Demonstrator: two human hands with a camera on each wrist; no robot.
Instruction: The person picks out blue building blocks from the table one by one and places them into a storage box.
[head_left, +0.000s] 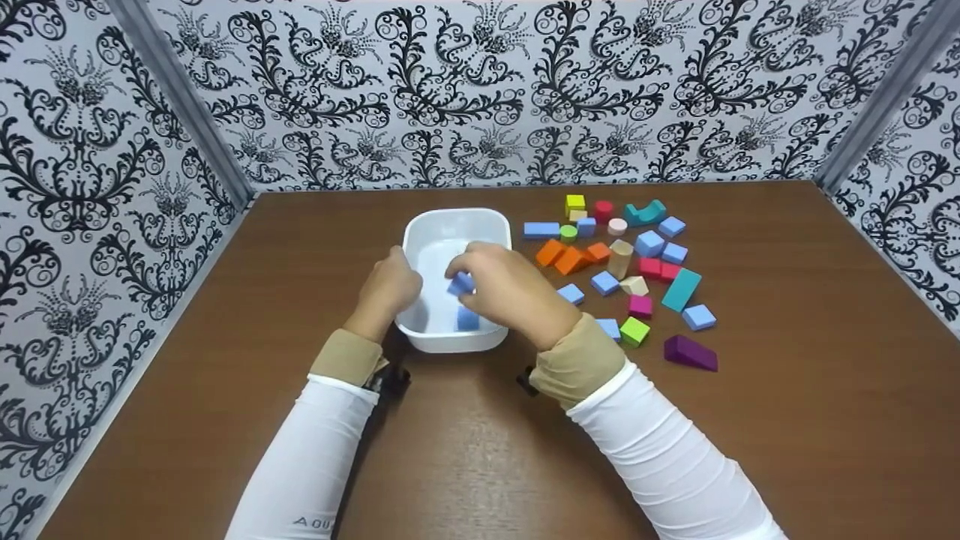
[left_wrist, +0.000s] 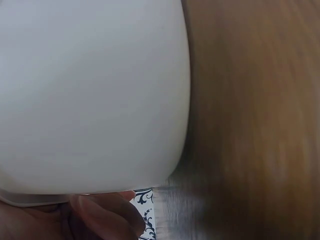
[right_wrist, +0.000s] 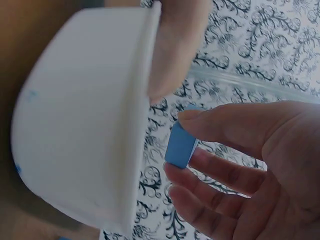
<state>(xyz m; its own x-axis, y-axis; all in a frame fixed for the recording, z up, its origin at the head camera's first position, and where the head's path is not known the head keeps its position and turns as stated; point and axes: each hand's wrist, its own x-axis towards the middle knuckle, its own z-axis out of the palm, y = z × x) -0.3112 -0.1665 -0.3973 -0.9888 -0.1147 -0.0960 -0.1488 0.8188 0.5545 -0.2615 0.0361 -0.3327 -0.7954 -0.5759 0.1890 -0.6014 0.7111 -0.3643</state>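
A white plastic tub (head_left: 454,343) stands on the table, left of the scattered toy blocks. My left hand (head_left: 391,283) grips its left rim; in the left wrist view the tub's outer wall (left_wrist: 95,100) fills most of the picture, with curled fingers (left_wrist: 107,217) at the rim. Over the tub's right side, my right hand (head_left: 514,291) pinches a small blue block (right_wrist: 180,145) between thumb and fingers. Another blue block (head_left: 468,319) lies on the tub floor near the front.
To the right lie several blocks, among them a purple wedge (head_left: 690,353), a teal block (head_left: 682,289), a green cube (head_left: 634,331), orange triangles (head_left: 572,260) and a beige cylinder (head_left: 620,259). Patterned walls (head_left: 457,97) border the brown table (head_left: 300,247) at the back and sides.
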